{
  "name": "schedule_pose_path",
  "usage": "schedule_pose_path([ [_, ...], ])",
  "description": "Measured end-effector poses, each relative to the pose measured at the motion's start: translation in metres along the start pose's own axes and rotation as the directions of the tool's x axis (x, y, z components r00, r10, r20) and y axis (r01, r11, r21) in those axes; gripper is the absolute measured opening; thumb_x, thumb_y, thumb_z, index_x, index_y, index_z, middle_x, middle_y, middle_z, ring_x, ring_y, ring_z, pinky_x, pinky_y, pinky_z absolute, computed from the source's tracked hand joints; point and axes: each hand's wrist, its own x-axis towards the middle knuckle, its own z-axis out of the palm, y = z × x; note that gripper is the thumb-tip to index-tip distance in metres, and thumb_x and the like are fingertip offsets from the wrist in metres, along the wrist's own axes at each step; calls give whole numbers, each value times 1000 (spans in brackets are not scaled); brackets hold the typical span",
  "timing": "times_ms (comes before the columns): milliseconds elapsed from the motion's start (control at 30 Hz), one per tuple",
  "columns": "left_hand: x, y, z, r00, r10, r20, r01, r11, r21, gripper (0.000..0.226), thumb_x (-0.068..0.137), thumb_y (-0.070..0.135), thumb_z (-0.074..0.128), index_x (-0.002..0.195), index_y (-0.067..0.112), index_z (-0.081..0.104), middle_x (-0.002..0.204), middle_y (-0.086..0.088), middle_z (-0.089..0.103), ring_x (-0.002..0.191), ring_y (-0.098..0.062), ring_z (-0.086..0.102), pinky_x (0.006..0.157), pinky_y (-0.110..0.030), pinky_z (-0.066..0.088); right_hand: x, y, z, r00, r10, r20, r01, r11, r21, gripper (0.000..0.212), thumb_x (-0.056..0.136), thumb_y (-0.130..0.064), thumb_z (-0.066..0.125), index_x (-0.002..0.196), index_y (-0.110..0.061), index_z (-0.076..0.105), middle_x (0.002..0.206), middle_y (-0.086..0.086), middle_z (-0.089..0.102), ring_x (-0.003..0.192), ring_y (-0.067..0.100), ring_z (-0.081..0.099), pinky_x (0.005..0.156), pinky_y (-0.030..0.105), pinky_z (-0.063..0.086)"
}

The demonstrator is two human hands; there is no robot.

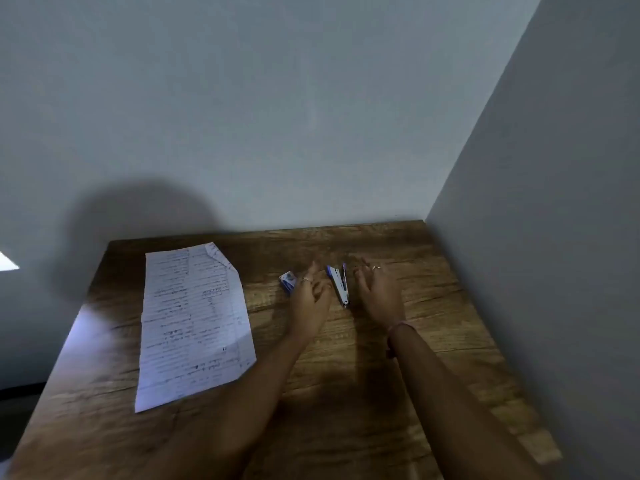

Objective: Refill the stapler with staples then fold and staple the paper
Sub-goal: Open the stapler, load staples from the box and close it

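A small blue and silver stapler [339, 285] lies on the wooden table [346, 393], its top swung apart from its base. My left hand [310, 299] hovers just left of it with fingers spread, holding nothing. My right hand [377, 292] hovers just right of it, also spread and holding nothing. A small blue staple box [287, 280] lies left of my left hand, partly hidden by the fingers. A handwritten sheet of paper [194, 320] lies flat on the left half of the table, its top right corner folded over.
The table stands in a corner, with a grey wall [277, 116] behind it and another wall [554, 237] along its right side. The table's left edge drops off to a dark floor.
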Motion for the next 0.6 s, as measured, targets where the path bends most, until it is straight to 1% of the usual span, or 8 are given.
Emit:
schedule_pose_path([
  [33, 2, -3, 2, 996, -87, -8, 87, 994, -63, 52, 96, 16, 52, 145, 12, 35, 86, 20, 52, 67, 13, 51, 59, -6, 40, 3, 0, 3, 999, 39, -1, -39, 999, 8, 32, 96, -24, 48, 122, -8, 59, 124, 10, 60, 113, 23, 56, 88, 23, 37],
  [67, 5, -5, 4, 986, -168, -3, 167, 982, -83, 49, 95, 18, 52, 142, 13, 39, 79, 20, 52, 64, 8, 50, 58, -8, 40, 7, -1, 3, 996, 86, 12, -86, 996, 22, 33, 96, -25, 49, 121, -8, 60, 120, 10, 62, 109, 23, 58, 86, 25, 40],
  [100, 6, -7, 5, 975, -222, 2, 221, 971, -97, 45, 95, 21, 53, 139, 14, 44, 82, 18, 56, 69, 6, 52, 62, -12, 43, 9, -2, 6, 992, 125, 31, -126, 992, 26, 33, 96, -27, 50, 121, -8, 61, 118, 10, 63, 106, 22, 59, 87, 27, 43],
  [167, 9, -8, 8, 951, -306, 44, 309, 938, -159, 40, 94, 22, 54, 133, 11, 50, 105, 3, 66, 90, -9, 62, 82, -27, 52, 14, -4, 10, 982, 174, 72, -177, 983, 47, 33, 94, -28, 53, 119, -9, 64, 112, 9, 68, 98, 19, 63, 85, 31, 50],
  [267, 14, -8, 11, 922, -381, 71, 386, 889, -247, 40, 94, 19, 54, 132, 7, 50, 116, -8, 65, 105, -22, 63, 98, -44, 49, 20, -4, 15, 977, 196, 87, -202, 977, 73, 31, 92, -27, 57, 117, -11, 66, 104, 7, 72, 79, 12, 62, 76, 29, 53],
  [400, 20, -10, 12, 915, -396, 72, 401, 881, -252, 35, 93, 18, 55, 126, 8, 57, 113, -8, 67, 103, -20, 64, 97, -43, 50, 26, -4, 23, 971, 209, 112, -211, 977, 10, 28, 89, -28, 61, 109, -10, 70, 96, 8, 73, 82, 17, 65, 74, 30, 52],
  [533, 23, -8, 13, 907, -415, 63, 418, 877, -237, 30, 92, 16, 54, 120, 10, 61, 100, -11, 70, 88, -21, 64, 89, -44, 52, 29, -5, 24, 961, 242, 134, -244, 970, -2, 29, 89, -30, 61, 104, -8, 70, 89, 11, 73, 78, 21, 66, 74, 37, 55],
  [600, 24, -8, 13, 905, -422, 51, 421, 877, -232, 27, 92, 16, 54, 118, 11, 61, 99, -10, 70, 87, -21, 64, 87, -42, 53, 29, -5, 23, 957, 249, 148, -250, 968, -12, 28, 89, -28, 60, 102, -7, 71, 83, 11, 72, 75, 21, 66, 71, 35, 54],
])
